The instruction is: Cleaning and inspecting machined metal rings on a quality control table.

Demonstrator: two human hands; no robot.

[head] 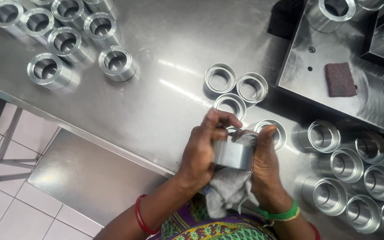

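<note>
A short shiny metal ring [233, 154] is held between both hands just above the steel table [156, 89]. My left hand [203, 146] grips its left side with the fingers curled over the top. On the ring's right side my right hand [265, 162] presses a grey cloth [227, 189], which hangs down under the ring toward my body. Three similar rings [220, 78] [252, 86] [230, 104] stand just beyond my hands, and another ring [276, 132] sits by my right thumb.
Several taller metal bushes [67, 42] stand at the far left of the table, and several more bushes [347, 166] crowd the right. A raised steel plate [316, 66] at the back right carries a maroon abrasive pad [339, 79]. The table edge [90, 135] runs diagonally over a tiled floor.
</note>
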